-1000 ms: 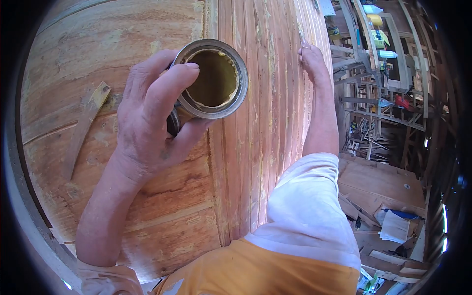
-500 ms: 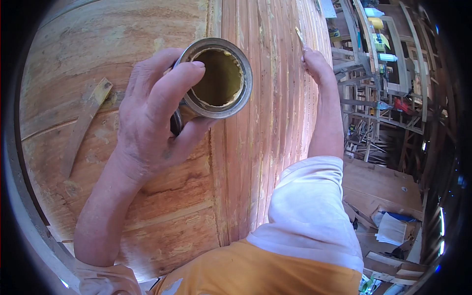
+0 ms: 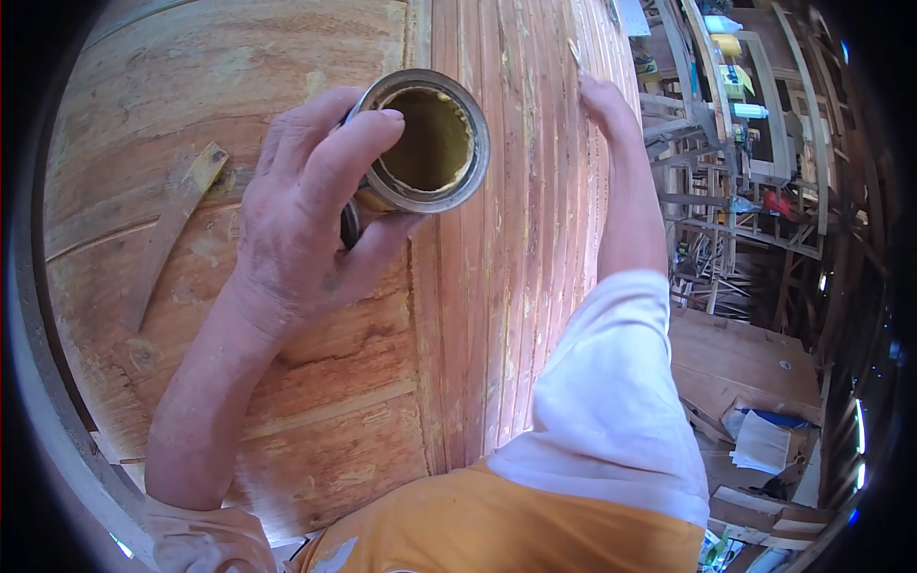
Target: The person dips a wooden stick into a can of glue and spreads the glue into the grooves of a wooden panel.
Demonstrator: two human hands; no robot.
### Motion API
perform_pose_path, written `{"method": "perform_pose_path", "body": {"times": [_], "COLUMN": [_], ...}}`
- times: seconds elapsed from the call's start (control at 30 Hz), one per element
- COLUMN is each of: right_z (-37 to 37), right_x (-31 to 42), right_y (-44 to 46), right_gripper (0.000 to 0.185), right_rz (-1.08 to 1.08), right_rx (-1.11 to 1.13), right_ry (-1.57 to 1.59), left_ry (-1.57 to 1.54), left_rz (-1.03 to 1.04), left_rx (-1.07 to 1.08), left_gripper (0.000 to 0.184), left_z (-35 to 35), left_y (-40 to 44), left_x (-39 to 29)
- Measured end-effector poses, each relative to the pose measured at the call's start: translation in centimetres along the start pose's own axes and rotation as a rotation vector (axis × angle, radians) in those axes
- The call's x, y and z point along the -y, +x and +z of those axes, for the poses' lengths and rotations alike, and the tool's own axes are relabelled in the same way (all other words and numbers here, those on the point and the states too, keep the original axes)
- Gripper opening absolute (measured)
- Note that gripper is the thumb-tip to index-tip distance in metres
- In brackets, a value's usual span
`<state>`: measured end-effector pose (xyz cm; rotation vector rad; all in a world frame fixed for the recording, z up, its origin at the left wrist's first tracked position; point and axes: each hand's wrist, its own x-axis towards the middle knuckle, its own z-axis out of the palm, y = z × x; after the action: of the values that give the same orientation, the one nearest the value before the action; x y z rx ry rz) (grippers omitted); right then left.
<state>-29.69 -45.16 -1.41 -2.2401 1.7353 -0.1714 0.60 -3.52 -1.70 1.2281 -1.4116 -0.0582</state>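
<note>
My left hand [image 3: 296,205] is wrapped around a metal can [image 3: 479,143], its thumb and fingers on the side and rim. Yellowish residue coats the can's inner edge, and the mouth faces me. Farther off, at the upper right, my right hand [image 3: 604,103] grips a small thin spatula [image 3: 574,50] with a light tip, held against the grooved strips of the wooden panel [image 3: 516,286]. Most of its handle is hidden in the fingers. A flat wooden stick [image 3: 172,234] with a yellowish end lies on the panel, left of my left hand.
Yellowish filler patches mark the wood in several places. Beyond the panel's right edge stand wooden frames [image 3: 764,172] with bottles [image 3: 723,25] on them. Lower right, a brown board [image 3: 745,353] and white paper [image 3: 761,441] lie among scraps.
My right hand has moved slightly up and left along the grooved strips with the spatula. The can in my left hand has shifted a little upward in view.
</note>
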Motion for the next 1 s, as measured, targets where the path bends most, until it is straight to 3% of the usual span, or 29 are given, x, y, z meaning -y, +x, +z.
{"method": "perform_pose_path", "body": {"times": [0.1, 0.23, 0.33, 0.47, 0.77, 0.87, 1.0], "right_z": [-1.6, -1.2, 0.1, 1.6, 1.9, 1.3, 0.0], "right_x": [4.4, 6.8, 6.3, 6.1, 6.2, 8.9, 10.1], "right_y": [-2.2, -3.9, -3.1, -1.9, -0.9, -2.9, -4.8], "right_gripper": [0.045, 0.037, 0.029, 0.025, 0.040, 0.040, 0.038], "right_rz": [-0.142, -0.295, -0.186, -0.161, -0.063, -0.090, -0.130], "right_rx": [-0.273, -0.356, -0.116, -0.103, -0.159, -0.356, -0.397], "right_ry": [0.068, 0.131, 0.423, 0.434, 0.012, -0.370, -0.456], "left_ry": [0.020, 0.001, 0.001, 0.001, -0.008, -0.005, -0.018], "left_rz": [-0.015, 0.003, 0.002, 0.001, 0.005, 0.004, 0.009], "left_rx": [0.090, 0.018, 0.023, 0.018, 0.006, 0.009, -0.001], "left_gripper": [0.070, 0.075, 0.076, 0.078, 0.076, 0.075, 0.075], "left_z": [-0.6, 0.0, 0.0, 0.0, 0.2, 0.0, 0.0], "left_y": [0.0, 0.1, 0.1, 0.0, -0.2, 0.0, -0.2], "left_x": [-0.1, 0.3, 0.2, 0.2, 0.6, 0.5, 0.7]}}
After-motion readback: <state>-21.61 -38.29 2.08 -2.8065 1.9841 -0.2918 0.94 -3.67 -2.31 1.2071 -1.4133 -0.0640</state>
